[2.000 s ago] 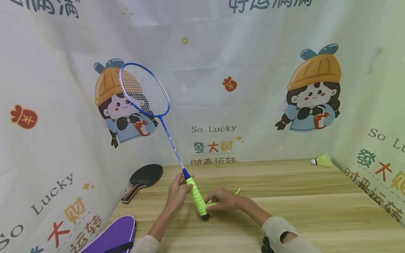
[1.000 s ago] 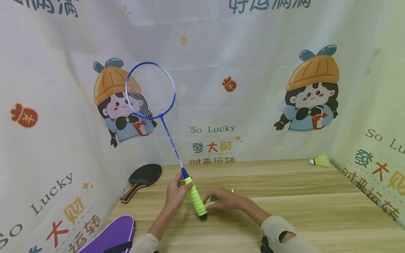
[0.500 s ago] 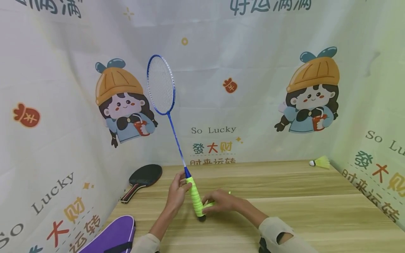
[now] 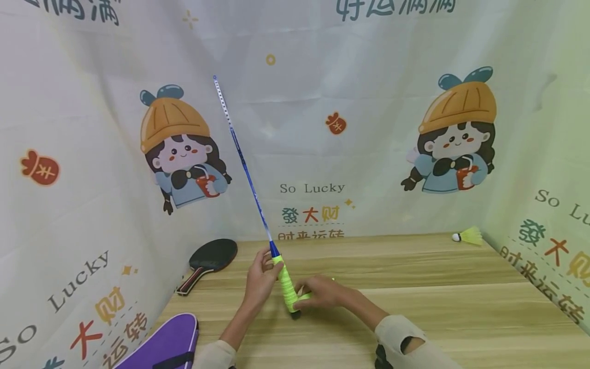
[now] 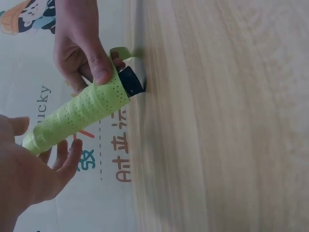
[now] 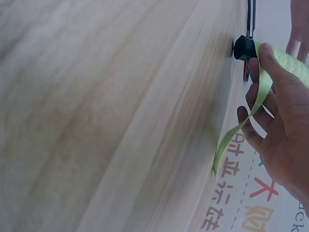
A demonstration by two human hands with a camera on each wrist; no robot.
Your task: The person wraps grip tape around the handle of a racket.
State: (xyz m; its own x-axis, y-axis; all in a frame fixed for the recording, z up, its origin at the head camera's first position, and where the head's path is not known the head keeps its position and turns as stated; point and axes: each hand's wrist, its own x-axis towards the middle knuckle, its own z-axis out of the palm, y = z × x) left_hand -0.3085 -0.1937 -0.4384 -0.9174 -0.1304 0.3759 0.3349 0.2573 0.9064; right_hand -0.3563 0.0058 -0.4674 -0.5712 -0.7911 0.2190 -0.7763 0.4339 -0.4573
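Note:
A blue badminton racket (image 4: pixel 251 184) leans up and to the left, its head edge-on to the head camera. My left hand (image 4: pixel 259 279) holds it near the top of the handle, thumb on one side and fingers behind. Perforated yellow-green grip tape (image 5: pixel 77 113) is wound round the handle. At the lower end my right hand (image 4: pixel 322 291) pinches the tape, its thumb (image 5: pixel 100 67) pressing on the handle beside the black butt cap (image 6: pixel 244 48). A loose tail of tape (image 6: pixel 263 89) runs across the right fingers and dangles past them, twisted once.
On the wooden table (image 4: pixel 415 287), a black table-tennis bat (image 4: pixel 213 255) lies at the back left, by the cloth wall. A purple case (image 4: pixel 168 338) with a black strap is at the front left. A yellow shuttlecock (image 4: pixel 467 236) lies at the back right.
The racket has turned about its shaft, its head going from broad face to edge-on, and leans more upright. Both hands stay at the handle; the loose tape shows less beyond the right hand.

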